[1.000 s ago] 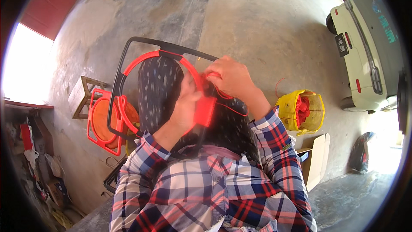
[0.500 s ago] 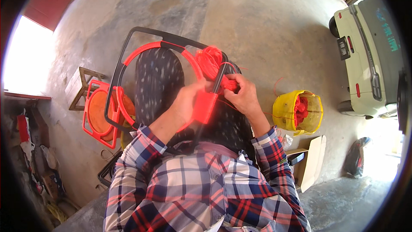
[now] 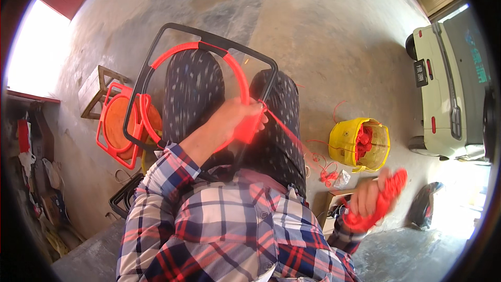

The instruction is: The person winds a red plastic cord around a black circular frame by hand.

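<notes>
Half a second ago both hands were close together at the red ring; now the right hand (image 3: 371, 197) has swung out wide to the person's right and low, well apart from the ring. It is closed tight around a thick bundle of red string (image 3: 383, 202). From that bundle a thin red line (image 3: 292, 136) runs up and across to the left hand (image 3: 235, 120).

That left hand stays on the round red plastic ring (image 3: 236, 75), with its fingers wrapped around the ring's lower right part. A flat red piece (image 3: 248, 131) sits just under the fingers. The ring is fixed inside a black metal frame with rounded corners (image 3: 209, 34), and the frame lies across the person's lap, over dark spotted trousers (image 3: 193, 94).

On the grey concrete floor (image 3: 323, 31), to the right of the knees, stands a yellow bucket (image 3: 344, 138) with more red string inside. Some loose red string (image 3: 327, 175) lies on the floor between the bucket and the person. On the left side, an orange round frame (image 3: 116, 125) leans by a small wooden stool (image 3: 99, 86). A pale green small car (image 3: 449, 89) is parked far off on the right.
</notes>
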### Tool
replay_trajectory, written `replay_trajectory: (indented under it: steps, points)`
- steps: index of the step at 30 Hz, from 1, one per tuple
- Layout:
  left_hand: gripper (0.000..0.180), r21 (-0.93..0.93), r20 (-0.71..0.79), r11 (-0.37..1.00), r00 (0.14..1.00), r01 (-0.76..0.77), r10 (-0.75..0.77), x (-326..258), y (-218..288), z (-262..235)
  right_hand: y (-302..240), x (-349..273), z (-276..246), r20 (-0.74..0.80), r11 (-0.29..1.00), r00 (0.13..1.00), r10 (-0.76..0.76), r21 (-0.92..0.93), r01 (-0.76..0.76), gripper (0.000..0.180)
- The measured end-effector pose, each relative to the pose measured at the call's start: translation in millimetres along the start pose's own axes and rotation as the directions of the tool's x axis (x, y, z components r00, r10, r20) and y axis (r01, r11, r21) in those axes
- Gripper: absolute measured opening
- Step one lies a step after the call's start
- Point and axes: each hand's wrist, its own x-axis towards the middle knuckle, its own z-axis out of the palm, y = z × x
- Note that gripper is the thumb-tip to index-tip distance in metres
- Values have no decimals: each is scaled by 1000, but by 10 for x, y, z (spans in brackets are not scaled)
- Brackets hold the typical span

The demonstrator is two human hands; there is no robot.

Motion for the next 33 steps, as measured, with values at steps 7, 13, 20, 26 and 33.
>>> replay_trajectory:
  steps: [7,13,20,26,33]
  points:
    - [18,-56,37,998,999,-10,12,11,61,-19,-290,-496,-19,-498,914,779,-381,-333,233,27]
    - [14,-9,54,997,996,75,-75,60,94,-58,481,323,-230,-510,879,823,-250,-475,-28,38]
    - [12,-88,165,996,986,26,-11,-80,6,58,1249,1343,-508,-249,-275,964,97,-937,-214,62]
    - [14,-74,180,996,983,42,-28,-25,-34,117,1360,1759,-765,-193,601,971,-144,-796,-69,81]
    - [14,-54,163,998,986,35,-26,-29,-36,153,1495,1965,-605,-353,784,935,-19,-585,-205,51]
